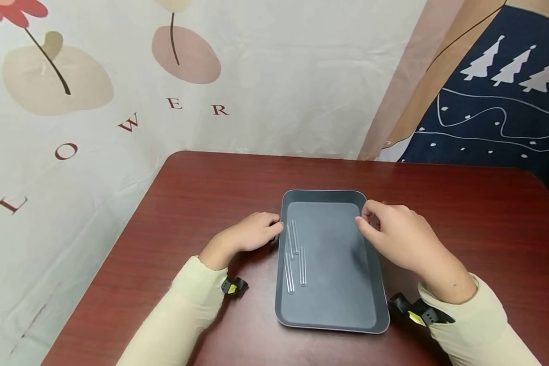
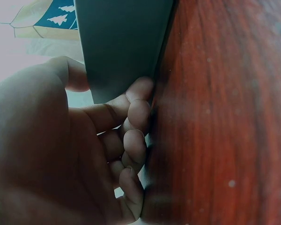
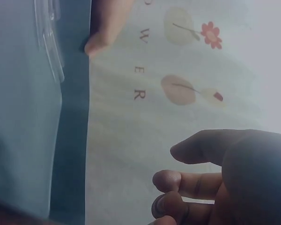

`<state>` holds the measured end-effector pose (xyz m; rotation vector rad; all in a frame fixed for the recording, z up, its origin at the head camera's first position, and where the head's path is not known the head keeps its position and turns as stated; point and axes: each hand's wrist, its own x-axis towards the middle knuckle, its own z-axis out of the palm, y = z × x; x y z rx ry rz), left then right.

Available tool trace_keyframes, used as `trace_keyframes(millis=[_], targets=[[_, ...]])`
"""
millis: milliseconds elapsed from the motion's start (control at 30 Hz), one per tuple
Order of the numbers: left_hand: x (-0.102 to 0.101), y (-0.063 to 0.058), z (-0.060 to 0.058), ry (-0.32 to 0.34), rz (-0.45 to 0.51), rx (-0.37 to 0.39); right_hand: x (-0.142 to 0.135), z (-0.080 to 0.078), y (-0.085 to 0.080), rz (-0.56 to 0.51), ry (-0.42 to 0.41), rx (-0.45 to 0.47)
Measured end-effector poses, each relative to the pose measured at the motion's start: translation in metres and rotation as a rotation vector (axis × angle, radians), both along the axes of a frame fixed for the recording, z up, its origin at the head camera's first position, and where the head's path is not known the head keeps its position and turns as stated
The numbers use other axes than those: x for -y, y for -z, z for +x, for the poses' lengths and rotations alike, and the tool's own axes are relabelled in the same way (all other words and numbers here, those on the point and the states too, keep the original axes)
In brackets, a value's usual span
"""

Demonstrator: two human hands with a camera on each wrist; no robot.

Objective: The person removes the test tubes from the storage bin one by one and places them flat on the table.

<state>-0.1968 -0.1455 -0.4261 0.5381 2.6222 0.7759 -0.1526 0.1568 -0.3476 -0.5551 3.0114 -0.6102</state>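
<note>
A grey rectangular tray (image 1: 334, 254) lies on the table, its long sides running away from me. Several slim clear tubes (image 1: 303, 267) with rounded ends, like small test tubes, lie along its left side. My left hand (image 1: 251, 233) holds the tray's left edge. In the left wrist view its thumb (image 2: 77, 77) is at the rim, while the curled fingers (image 2: 139, 112) sit low by the outer wall and tabletop. Over the tray's right rim hovers my right hand (image 1: 400, 236). Its thumb and fingertips are apart in the right wrist view, with nothing visible between them.
The dark red wooden table (image 1: 219, 188) has a rounded far left corner. Behind it hangs a pale cloth (image 1: 293, 91) with flower prints and letters, and a navy cloth (image 1: 480, 117) with white trees at the right. Black straps (image 1: 423, 311) circle both wrists.
</note>
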Motion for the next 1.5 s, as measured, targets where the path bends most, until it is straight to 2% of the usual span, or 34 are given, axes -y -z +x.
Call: trace_keyframes(millis=[533, 833, 1033, 1500], targets=[[-0.001, -0.002, 0.001, 0.003, -0.007, -0.006, 0.044, 0.008, 0.004, 0.008, -0.09, -0.072], [0.0, -0.002, 0.001, -0.004, 0.001, 0.002, 0.07, 0.014, 0.013, 0.075, -0.179, -0.099], [0.001, -0.003, 0.001, -0.002, 0.013, 0.017, 0.082, 0.015, 0.023, 0.103, -0.213, -0.064], [0.0, -0.002, 0.001, -0.008, 0.016, 0.029, 0.091, 0.01, 0.044, 0.094, -0.224, 0.0]])
